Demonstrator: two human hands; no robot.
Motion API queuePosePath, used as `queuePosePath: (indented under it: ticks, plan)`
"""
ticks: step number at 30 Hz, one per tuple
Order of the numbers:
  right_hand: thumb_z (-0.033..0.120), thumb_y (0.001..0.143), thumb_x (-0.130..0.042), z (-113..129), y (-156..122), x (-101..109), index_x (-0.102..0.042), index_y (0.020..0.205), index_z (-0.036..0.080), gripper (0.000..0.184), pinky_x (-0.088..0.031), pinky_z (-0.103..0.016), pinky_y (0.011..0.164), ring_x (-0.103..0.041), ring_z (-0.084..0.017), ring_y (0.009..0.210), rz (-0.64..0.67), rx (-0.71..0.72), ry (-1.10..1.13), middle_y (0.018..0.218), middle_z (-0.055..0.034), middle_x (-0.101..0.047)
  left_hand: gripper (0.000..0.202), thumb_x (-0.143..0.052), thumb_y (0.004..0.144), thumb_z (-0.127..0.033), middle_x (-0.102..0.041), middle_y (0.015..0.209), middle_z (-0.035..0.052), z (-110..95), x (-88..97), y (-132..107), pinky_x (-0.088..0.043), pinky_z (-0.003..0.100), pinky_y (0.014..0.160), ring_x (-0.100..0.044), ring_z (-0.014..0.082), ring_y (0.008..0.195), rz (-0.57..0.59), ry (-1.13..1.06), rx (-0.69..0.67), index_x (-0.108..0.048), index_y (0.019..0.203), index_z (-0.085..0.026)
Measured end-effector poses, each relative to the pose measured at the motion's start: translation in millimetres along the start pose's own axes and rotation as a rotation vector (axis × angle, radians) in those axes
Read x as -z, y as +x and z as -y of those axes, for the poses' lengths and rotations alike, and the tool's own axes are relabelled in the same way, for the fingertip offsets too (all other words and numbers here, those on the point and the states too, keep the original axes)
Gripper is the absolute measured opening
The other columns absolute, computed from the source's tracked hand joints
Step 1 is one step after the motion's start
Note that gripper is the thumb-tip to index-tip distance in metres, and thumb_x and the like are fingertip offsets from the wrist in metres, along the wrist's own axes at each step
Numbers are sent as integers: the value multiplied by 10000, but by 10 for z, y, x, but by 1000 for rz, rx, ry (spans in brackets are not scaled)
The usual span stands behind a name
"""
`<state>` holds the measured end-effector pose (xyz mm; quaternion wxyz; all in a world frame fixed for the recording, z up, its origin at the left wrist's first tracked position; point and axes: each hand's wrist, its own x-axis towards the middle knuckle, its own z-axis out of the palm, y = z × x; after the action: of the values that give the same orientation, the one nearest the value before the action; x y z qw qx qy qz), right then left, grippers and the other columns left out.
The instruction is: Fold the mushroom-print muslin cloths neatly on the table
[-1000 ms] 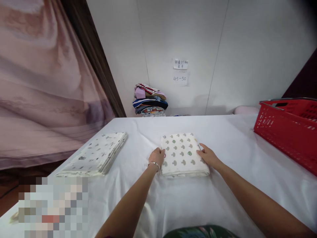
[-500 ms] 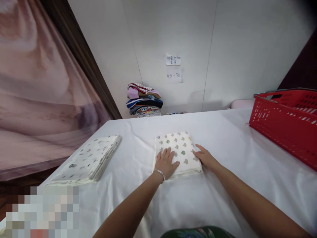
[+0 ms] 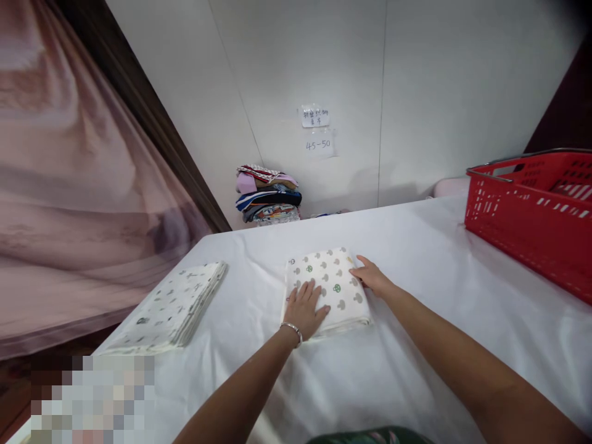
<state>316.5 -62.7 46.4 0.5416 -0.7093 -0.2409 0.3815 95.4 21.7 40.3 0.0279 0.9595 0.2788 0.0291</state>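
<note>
A folded white cloth [image 3: 330, 302] printed with grey and green mushrooms lies flat in the middle of the table. On its lower left part my left hand [image 3: 306, 307] rests palm down, fingers spread, a bracelet at the wrist. My right hand [image 3: 372, 277] touches the cloth's right edge near the far corner. Its thumb lies over the edge and its index finger is stretched out beside it; the other fingers are mostly hidden. To the left is a stack of folded white cloths [image 3: 171, 305] with small dark prints, apart from both hands.
A white sheet covers the table [image 3: 416, 246]. The red plastic basket [image 3: 531, 237] stands at the right. Behind the far edge, a pile of folded clothes [image 3: 268, 194] is against the wall, below paper notes [image 3: 319, 132]. A pink curtain [image 3: 92, 185] hangs at the left.
My right hand has slid away from me along the cloth's right edge toward the far corner. My left hand stays on the cloth. The view has shifted slightly.
</note>
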Motion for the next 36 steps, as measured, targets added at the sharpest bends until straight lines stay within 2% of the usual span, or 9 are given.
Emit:
queuePosePath:
  ticks: [4,9,14,16,21,24,27,30,36]
  plan:
    - [255,728,-571,-112,43,12,-337,1371,197,687,-494,-287,680,-622,-168,749,-58,58,-95,934,-54,-641,577,-312,882,-527,-231,1482,39,14,-27,-20,-172,469,1105,-205,243,1358,-26,4,-19,-346,1373,-226]
    - [250,770,-501,-31,-14,34,-355,1366,150,621,-470,-345,785,-613,-226,886,-88,167,-500,995,-100,-640,591,-282,884,-545,-226,1485,42,11,-39,-29,-166,465,1108,-192,237,1363,-23,7,-21,-332,1378,-223]
    - [324,836,-426,278,-214,-285,-337,1370,183,560,-276,-391,1037,-261,-245,1321,-111,679,-898,1422,-106,-343,608,-264,882,-562,-227,1485,50,-4,-52,-23,-151,476,1107,-186,241,1364,-38,-10,-26,-324,1382,-221]
    - [398,865,-380,298,-232,-425,-304,1386,177,571,-197,-408,1073,-143,-232,1364,-66,764,-993,1477,-93,-239,615,-267,878,-571,-235,1483,49,-16,-63,-33,-146,477,1109,-183,242,1364,-42,-22,-19,-321,1383,-226]
    - [543,863,-299,-26,-22,-493,-319,1379,151,649,-120,-498,1063,-123,-260,1366,35,490,-1226,1484,-112,-217,602,-259,880,-565,-224,1487,41,-38,-69,-86,-124,472,1115,-169,232,1368,-44,-72,-18,-330,1377,-231]
    - [582,861,-244,-129,83,-459,-294,1393,160,681,-101,-507,1063,-95,-253,1371,64,457,-1284,1493,-103,-191,625,-315,849,-592,-207,1492,39,-23,32,-27,-139,477,1110,-171,240,1367,48,-129,-13,-338,1370,-248]
    - [586,862,-242,9,133,-502,-306,1387,164,677,-94,-508,1063,-95,-263,1370,58,434,-1320,1491,-113,-196,655,-358,803,-632,-238,1483,34,30,216,183,-172,487,1096,-193,252,1360,160,-158,34,-370,1349,-271]
    - [573,873,-232,213,243,-586,-274,1402,145,681,-82,-465,1078,-63,-245,1376,-4,507,-1309,1503,-109,-150,635,-284,838,-598,-199,1496,32,117,315,456,-80,499,1108,-107,251,1381,53,-88,143,-358,1361,-246]
    - [582,872,-179,113,581,-556,-228,1418,136,707,-74,-477,1079,-83,-228,1374,19,398,-1293,1502,-91,-157,706,-154,850,-584,-88,1515,31,277,29,669,-55,515,1103,34,236,1389,118,-65,271,-205,1432,-189]
